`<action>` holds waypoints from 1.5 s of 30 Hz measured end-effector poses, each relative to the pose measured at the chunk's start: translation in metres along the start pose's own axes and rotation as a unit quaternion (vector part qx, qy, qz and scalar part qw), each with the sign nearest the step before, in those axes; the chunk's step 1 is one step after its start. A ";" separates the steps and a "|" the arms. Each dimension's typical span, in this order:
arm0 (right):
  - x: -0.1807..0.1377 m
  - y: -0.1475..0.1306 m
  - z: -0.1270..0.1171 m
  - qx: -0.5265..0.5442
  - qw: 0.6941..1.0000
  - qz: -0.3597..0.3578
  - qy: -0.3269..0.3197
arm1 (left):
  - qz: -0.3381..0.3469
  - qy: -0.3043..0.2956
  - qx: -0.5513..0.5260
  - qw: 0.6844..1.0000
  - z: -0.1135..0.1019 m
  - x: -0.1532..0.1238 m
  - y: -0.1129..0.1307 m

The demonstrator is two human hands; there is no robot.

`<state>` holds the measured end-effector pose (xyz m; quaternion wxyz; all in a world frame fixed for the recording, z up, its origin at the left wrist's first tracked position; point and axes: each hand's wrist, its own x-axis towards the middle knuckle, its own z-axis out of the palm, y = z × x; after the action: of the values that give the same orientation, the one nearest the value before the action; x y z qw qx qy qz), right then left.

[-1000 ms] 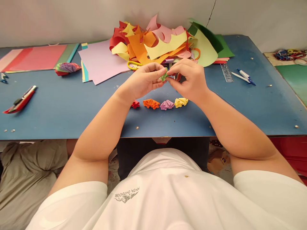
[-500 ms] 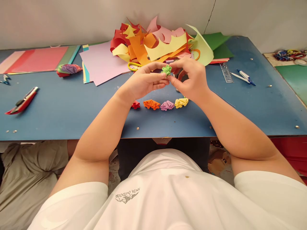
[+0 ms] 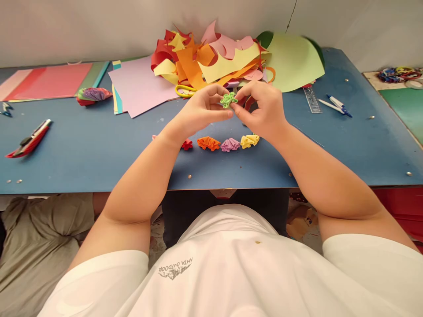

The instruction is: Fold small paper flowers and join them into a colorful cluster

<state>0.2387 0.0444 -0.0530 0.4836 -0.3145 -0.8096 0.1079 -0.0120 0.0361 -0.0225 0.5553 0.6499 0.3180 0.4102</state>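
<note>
Both my hands meet above the blue table, pinching a small green folded paper piece between their fingertips. My left hand grips it from the left, my right hand from the right. Below the hands, on the table, lies a row of small folded paper pieces: red, orange, purple and yellow.
A heap of cut coloured paper scraps lies behind the hands, with a lilac sheet and yellow-handled scissors. A red utility knife lies at left, a ruler and pens at right. A folded multicolour piece sits far left.
The green piece has turned slightly between my fingers. A light green sheet at the back right of the heap has shifted and now lies flatter toward the right.
</note>
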 end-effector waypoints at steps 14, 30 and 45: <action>-0.003 -0.014 0.005 0.058 0.998 0.003 0.004 | 0.270 0.076 0.254 0.926 0.005 0.013 -0.037; 0.003 -0.017 0.009 0.179 0.977 0.111 0.027 | 0.327 0.079 0.250 0.908 -0.011 0.028 -0.061; 0.005 -0.018 0.012 0.183 0.972 0.150 0.007 | 0.224 0.104 0.266 0.932 -0.002 0.020 -0.045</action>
<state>0.2190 0.0348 -0.0466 0.5170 -0.3392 -0.7163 0.3235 -0.0024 0.0624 -0.0626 0.2199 0.7817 0.3174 0.4897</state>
